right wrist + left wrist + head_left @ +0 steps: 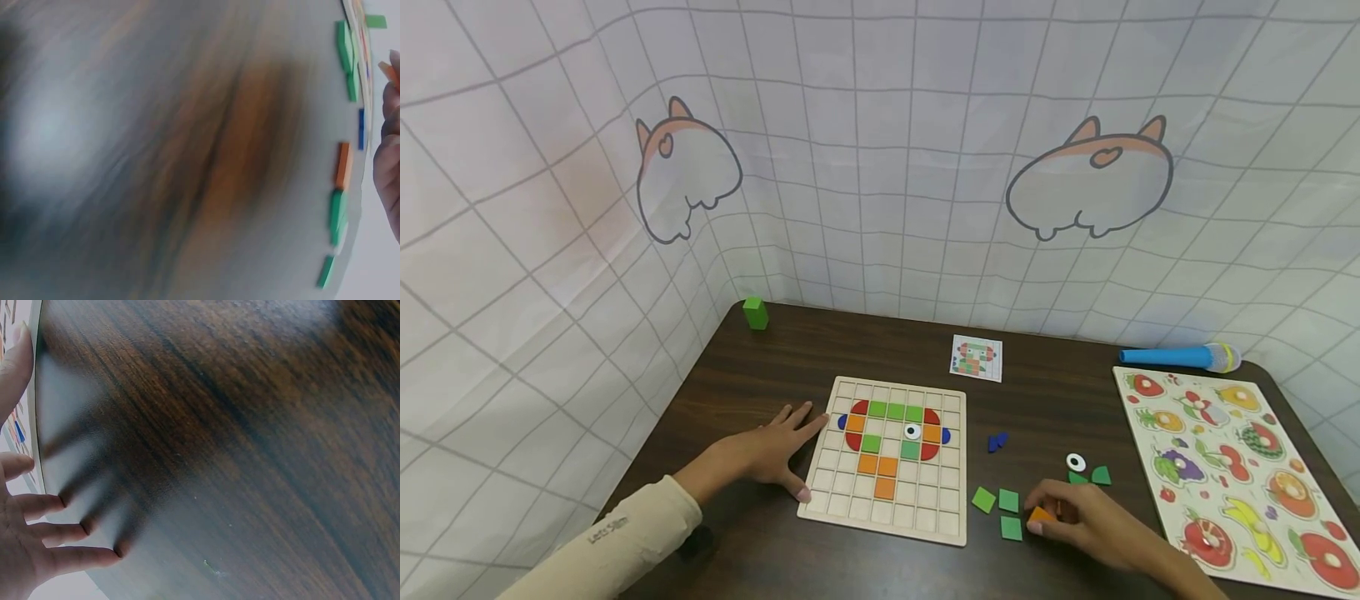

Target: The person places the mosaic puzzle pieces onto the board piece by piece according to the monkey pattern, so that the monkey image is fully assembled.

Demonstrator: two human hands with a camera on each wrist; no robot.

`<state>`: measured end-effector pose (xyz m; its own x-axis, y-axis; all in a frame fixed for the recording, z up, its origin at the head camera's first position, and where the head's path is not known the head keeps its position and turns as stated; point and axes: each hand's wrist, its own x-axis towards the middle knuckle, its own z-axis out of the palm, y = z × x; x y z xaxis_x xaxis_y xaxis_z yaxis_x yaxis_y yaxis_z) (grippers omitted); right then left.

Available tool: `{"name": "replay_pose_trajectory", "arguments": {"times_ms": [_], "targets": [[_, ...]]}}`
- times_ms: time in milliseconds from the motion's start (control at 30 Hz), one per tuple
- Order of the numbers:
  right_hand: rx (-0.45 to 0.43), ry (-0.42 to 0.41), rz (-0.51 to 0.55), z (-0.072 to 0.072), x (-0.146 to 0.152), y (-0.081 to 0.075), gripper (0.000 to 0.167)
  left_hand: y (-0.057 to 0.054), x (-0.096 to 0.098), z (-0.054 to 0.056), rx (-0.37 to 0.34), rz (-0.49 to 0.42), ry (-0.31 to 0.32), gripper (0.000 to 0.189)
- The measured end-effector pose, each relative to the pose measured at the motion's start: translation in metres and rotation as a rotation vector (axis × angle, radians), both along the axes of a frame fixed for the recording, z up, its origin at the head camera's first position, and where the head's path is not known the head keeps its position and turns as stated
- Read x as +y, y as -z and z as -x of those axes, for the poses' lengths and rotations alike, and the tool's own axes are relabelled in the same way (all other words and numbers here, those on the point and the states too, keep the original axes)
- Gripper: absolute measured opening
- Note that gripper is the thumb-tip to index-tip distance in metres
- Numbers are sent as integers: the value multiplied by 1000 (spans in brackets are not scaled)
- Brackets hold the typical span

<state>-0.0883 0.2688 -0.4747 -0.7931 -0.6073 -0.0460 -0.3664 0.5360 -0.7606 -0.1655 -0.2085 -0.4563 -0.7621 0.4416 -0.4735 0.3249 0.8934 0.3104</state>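
A wooden grid board lies on the dark table, with red, green, orange and blue pieces and one eye piece set in a face-like pattern. My left hand is spread beside its left edge, the thumb on the board's lower left border; other fingertips rest on the table in the left wrist view. To the right of the board, my right hand pinches an orange square tile between thumb and fingers. Near it lie loose green tiles, and a second orange tile shows in the right wrist view.
Behind the board lies a small pattern card. Blue pieces, another eye piece and a green quarter-round are on the right. A fruit puzzle board, a toy microphone and a green block stand farther out.
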Motion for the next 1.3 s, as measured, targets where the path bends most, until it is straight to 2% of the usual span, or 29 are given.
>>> {"name": "replay_pose_trajectory", "arguments": {"times_ms": [300,733,967,1067,1300], "targets": [[-104,-13,68,8,-37,-5,24,3,-1,0,-6,-8,-3,122],[-150,-27,138,18,-107,-2,30,2,0,1,-4,-10,0,121],[-217,-59,180,17,-139,-2,33,1,0,1,-3,-14,4,121],[-208,-47,158,17,-149,-2,30,1,-1,1,0,-11,8,120],[-128,18,106,18,-172,2,23,2,-1,1,2,2,4,120]]}}
